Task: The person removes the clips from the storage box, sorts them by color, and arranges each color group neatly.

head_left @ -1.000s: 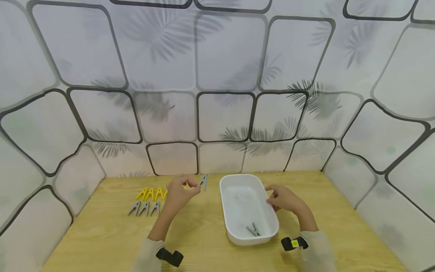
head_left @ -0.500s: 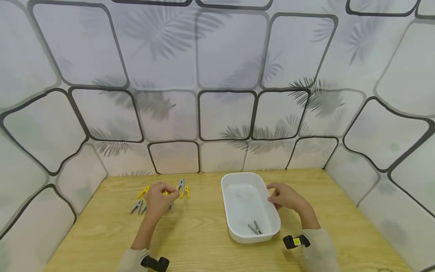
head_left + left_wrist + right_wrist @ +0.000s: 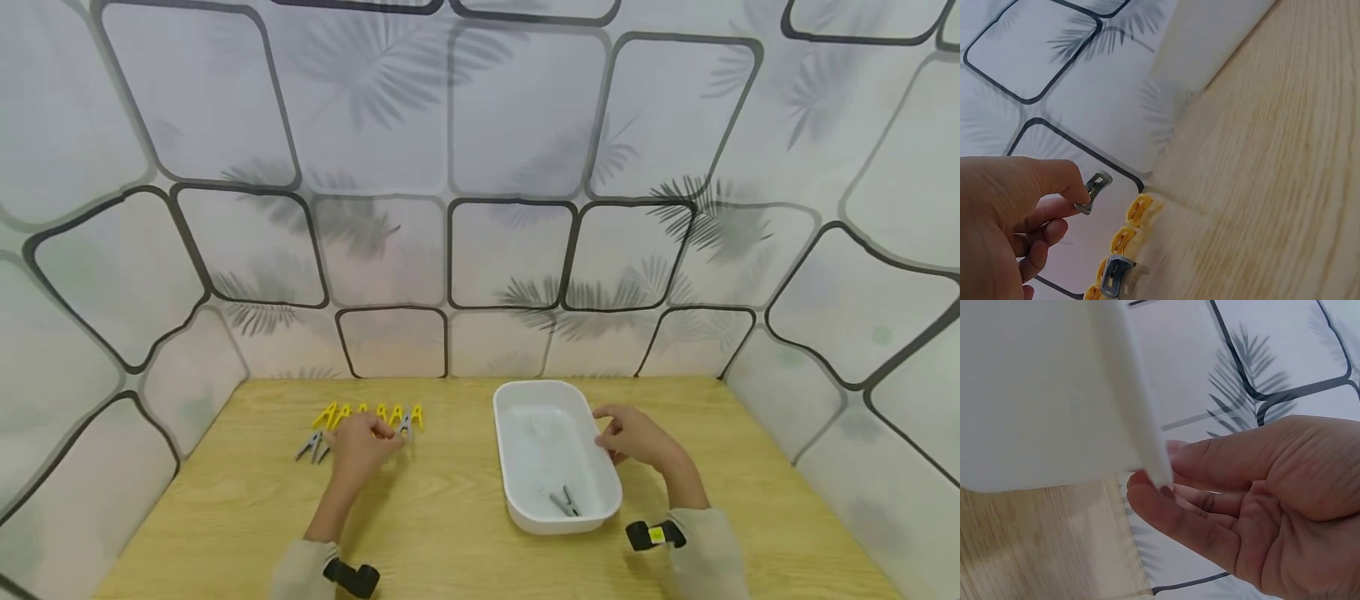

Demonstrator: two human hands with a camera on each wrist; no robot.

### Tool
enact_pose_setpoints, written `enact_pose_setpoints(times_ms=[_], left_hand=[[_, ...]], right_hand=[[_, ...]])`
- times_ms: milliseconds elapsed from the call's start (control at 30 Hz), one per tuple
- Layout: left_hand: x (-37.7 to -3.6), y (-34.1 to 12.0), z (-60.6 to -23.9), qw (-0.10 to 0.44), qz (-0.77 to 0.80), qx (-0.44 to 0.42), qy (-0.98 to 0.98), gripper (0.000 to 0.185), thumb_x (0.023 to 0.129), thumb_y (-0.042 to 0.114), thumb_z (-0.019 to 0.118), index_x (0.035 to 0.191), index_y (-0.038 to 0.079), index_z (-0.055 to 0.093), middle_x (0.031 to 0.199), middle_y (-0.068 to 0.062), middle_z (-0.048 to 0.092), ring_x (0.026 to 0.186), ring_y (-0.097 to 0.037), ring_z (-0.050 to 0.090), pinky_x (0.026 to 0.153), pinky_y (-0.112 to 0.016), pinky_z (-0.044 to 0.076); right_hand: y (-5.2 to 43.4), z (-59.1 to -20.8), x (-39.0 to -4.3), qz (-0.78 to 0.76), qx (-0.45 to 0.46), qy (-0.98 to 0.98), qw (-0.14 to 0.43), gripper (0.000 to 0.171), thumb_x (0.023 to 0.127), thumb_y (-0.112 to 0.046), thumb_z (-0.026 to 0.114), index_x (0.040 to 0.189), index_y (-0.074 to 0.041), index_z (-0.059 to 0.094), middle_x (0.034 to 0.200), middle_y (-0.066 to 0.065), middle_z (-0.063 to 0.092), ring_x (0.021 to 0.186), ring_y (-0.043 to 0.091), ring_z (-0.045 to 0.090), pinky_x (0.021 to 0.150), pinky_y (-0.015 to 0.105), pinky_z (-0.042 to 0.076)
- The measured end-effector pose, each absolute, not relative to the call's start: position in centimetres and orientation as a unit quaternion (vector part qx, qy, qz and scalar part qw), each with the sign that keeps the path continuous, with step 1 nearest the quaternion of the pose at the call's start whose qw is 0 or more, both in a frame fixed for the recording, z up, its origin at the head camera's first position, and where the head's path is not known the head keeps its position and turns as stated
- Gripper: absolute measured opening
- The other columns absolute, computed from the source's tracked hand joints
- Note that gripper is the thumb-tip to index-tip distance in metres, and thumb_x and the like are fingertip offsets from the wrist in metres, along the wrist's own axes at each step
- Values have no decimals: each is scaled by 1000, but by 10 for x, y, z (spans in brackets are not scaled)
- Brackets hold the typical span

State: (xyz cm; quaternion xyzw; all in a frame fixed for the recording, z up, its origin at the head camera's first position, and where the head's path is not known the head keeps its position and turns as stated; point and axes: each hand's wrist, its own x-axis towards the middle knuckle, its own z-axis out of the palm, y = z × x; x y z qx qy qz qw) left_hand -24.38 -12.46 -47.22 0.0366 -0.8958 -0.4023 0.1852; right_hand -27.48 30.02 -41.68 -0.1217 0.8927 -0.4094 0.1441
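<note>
My left hand (image 3: 362,450) pinches a grey clothespin (image 3: 1095,192) between thumb and fingers, held up near the right end of a row of yellow clothespins (image 3: 417,417). Grey clothespins (image 3: 308,447) stand in front of that row, partly hidden by the hand. Another grey clothespin (image 3: 1116,275) stands below the fingers in the left wrist view. At the right, my right hand (image 3: 637,437) grips the side rim of a white plastic tub (image 3: 547,437), thumb and fingers (image 3: 1160,506) on either side of the edge. Inside the tub's near end lies a grey clothespin (image 3: 567,502).
Everything stands on a wooden table (image 3: 450,517). A patterned wall covering (image 3: 495,250) encloses its back and sides. Wood surface shows between the clothespins and the tub.
My left hand moved left over the clothespins, then slightly right and lower, still pinching the grey clothespin. The right hand keeps its grip on the tub. The head view has shifted a little.
</note>
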Motion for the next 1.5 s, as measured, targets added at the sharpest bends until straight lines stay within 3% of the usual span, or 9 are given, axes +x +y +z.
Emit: enact_pose_setpoints(times_ms=[500,800,1067,1233,1500], left_hand=[[-235,-116,-484,162,-350,54,-921,35,78,17,85,53,15,61,54,4,61,72,-27,62,111,-78,9],[-239,-115,-485,168,-334,52,-926,38,75,16,84,50,15,55,51,4,56,81,-35,62,111,-79,8],[-237,-114,-486,180,-313,40,-932,36,72,14,86,53,15,55,70,-3,60,93,-41,57,100,-70,21],[-237,-114,-489,184,-303,38,-934,35,73,13,84,55,14,55,83,-9,63,98,-44,55,100,-71,21],[-240,-114,-490,183,-298,44,-936,36,73,12,83,53,15,54,83,-11,63,95,-44,54,101,-73,20]], right_hand=[[302,-420,-273,-405,-126,894,144,48,96,0,63,139,15,46,82,13,64,68,19,67,68,43,61],[302,-420,-277,-406,-131,893,144,48,97,0,62,140,15,46,83,14,65,68,19,67,67,40,61],[299,-418,-276,-405,-125,894,144,49,97,0,63,140,14,46,83,15,65,69,18,66,69,43,61],[298,-417,-275,-407,-125,893,144,49,97,0,62,140,15,46,83,15,65,69,18,66,68,42,61],[299,-417,-276,-409,-118,894,142,48,97,0,61,141,14,46,82,14,64,69,18,66,69,43,61]])
